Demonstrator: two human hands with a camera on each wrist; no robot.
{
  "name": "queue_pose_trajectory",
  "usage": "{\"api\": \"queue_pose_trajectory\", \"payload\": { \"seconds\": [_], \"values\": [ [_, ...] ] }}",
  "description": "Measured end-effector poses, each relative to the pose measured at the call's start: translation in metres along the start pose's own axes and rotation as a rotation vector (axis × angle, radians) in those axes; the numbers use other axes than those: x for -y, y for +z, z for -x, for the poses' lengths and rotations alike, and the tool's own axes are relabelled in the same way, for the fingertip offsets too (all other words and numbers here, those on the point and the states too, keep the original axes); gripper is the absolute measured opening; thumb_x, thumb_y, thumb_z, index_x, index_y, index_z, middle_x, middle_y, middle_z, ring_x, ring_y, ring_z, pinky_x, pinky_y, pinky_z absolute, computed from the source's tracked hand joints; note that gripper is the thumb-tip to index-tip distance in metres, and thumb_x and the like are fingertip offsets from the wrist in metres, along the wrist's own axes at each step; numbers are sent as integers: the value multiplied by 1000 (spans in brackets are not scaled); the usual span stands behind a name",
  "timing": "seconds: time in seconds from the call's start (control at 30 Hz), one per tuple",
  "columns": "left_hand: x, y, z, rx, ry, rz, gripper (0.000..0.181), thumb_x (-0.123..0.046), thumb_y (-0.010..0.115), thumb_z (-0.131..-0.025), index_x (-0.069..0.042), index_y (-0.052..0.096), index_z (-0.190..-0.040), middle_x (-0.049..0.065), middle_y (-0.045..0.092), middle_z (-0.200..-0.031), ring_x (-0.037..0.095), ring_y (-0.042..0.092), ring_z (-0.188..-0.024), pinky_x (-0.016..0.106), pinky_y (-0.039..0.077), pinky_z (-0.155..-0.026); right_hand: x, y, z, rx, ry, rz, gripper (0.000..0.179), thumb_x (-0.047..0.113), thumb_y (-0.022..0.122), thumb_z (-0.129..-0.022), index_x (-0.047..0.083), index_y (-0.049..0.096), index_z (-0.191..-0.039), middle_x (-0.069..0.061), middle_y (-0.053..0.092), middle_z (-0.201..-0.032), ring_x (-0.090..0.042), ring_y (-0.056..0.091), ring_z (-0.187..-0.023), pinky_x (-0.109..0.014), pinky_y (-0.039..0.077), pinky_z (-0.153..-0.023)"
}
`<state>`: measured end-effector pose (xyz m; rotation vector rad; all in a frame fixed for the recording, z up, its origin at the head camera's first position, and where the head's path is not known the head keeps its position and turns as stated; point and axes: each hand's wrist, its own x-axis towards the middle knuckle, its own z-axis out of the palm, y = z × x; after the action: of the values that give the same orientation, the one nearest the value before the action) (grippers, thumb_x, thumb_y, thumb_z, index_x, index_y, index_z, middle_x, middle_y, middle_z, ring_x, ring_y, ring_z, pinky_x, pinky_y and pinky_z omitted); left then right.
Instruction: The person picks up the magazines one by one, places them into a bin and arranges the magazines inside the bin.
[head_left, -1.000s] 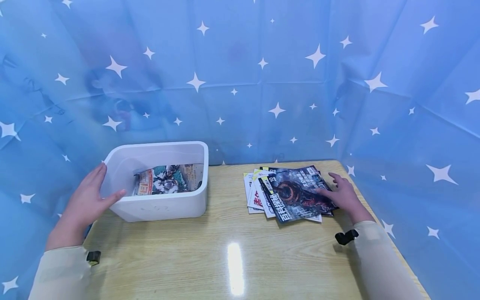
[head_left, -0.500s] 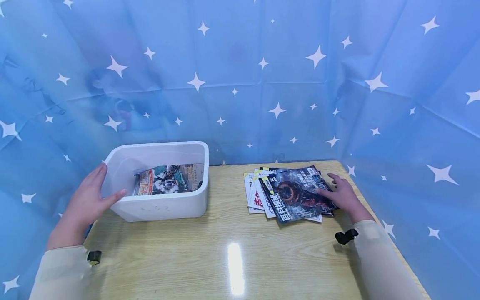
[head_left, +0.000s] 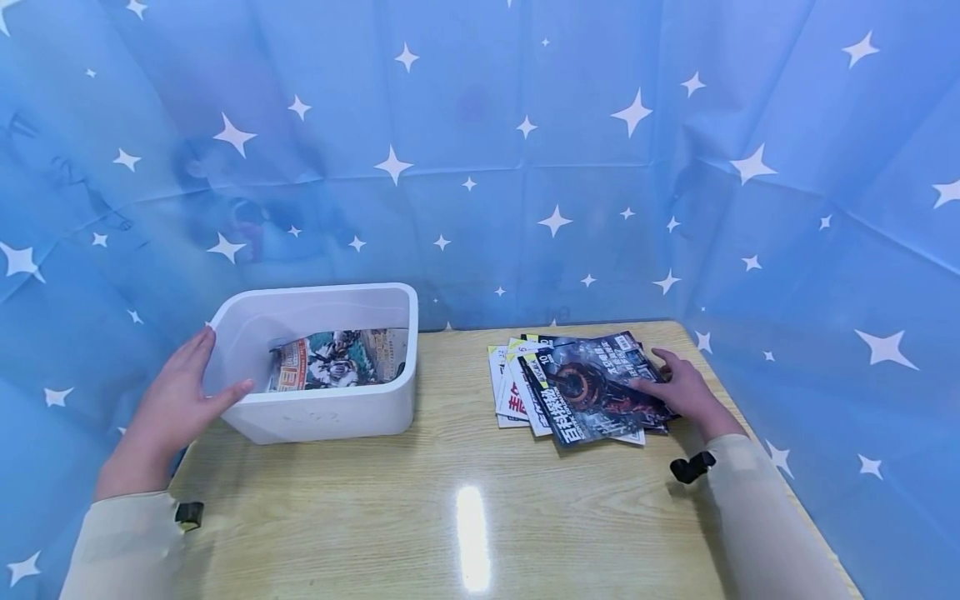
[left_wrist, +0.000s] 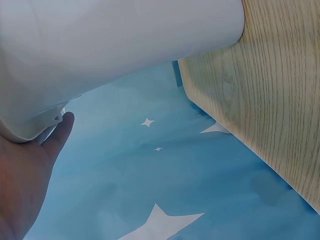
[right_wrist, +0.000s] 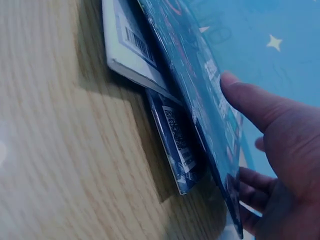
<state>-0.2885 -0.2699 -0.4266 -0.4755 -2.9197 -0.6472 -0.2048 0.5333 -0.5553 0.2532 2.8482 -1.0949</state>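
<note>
At the left, my left hand point(head_left: 174, 400) touches the front-left corner of a white plastic bin point(head_left: 322, 417), thumb across the rim and fingers spread along the left side. A magazine point(head_left: 330, 358) with a colourful cover lies inside. In the left wrist view, one finger point(left_wrist: 62, 131) extends past a lug under the rim. My right hand point(head_left: 686, 392) is at the right edge of a dark-covered magazine point(head_left: 588, 392), on top of a fanned stack. Its thumb point(right_wrist: 250, 97) extends over the cover in the right wrist view; the other fingers are partly hidden behind the magazine's edge.
Several magazines point(head_left: 508, 392) with white covers show under the top one. All stand on a light wooden table point(head_left: 360, 517) with a bright reflection near the front. A blue curtain point(head_left: 480, 167) with white stars hangs behind and along both sides.
Almost nothing differs. My right hand has shifted very slightly at the stack; my left hand, the bin and the magazines stay put.
</note>
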Motion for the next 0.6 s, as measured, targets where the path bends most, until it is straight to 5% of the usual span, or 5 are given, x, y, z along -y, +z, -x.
{"api": "queue_pose_trajectory", "payload": {
  "seconds": [0.17,0.3,0.6],
  "values": [
    [0,0,-1,-2,-2,2,111,-50,75,-104,5,8,-174,33,9,-180,60,11,-163,85,16,-122,3,-4,-4,75,-31,-32,112,49,80,-102,-4,13,-174,-49,39,-156,-64,46,-140,-75,46,-112],
    [0,-1,0,-2,-9,2,111,-52,73,-105,5,7,-174,33,7,-180,60,10,-163,86,15,-122,9,-5,-5,129,-47,-36,116,43,83,-100,-5,9,-174,-50,22,-166,-69,30,-150,-79,36,-118],
    [-1,-1,0,1,-13,1,111,-54,72,-105,4,8,-174,32,7,-181,59,9,-164,87,16,-121,11,-5,-3,155,-47,-82,114,33,85,-100,-1,6,-176,-45,12,-173,-68,22,-154,-80,27,-122]
  ]
}}
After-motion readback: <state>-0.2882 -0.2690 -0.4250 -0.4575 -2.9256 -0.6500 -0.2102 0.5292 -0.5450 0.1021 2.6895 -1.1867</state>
